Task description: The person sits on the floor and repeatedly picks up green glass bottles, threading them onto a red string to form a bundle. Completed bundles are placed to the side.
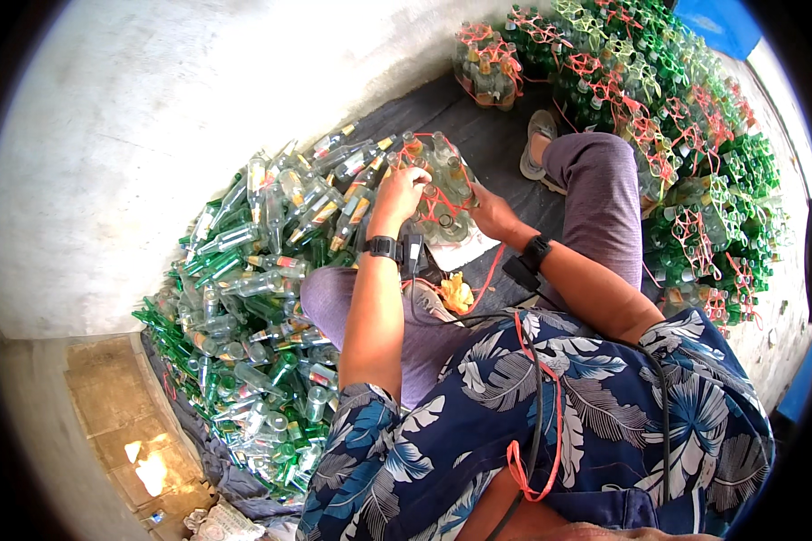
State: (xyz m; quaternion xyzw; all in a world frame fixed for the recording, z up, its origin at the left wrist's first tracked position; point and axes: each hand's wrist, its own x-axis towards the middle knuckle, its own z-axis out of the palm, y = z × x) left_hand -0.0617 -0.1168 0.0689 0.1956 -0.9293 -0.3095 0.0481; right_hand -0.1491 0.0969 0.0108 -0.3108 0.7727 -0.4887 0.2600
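In front of me a cluster of clear glass bottles (454,225) stands upright on a pale board (465,255), with red string (438,200) looped among the necks. On the cluster's left side, my left hand (402,191) is closed in a pinch on the string, close to the bottle necks. My right hand (496,216) is closed against a clear glass bottle (458,180) at the cluster's right; some of its fingers are hidden. Both wrists wear black straps.
Loose green and clear bottles (271,216) lie piled to my left, against a white wall (171,108). String-tied bottle bundles (622,99) stand at the far right. A yellow-orange crumpled thing (456,293) lies near my foot. Black cables (478,317) run from my wrists.
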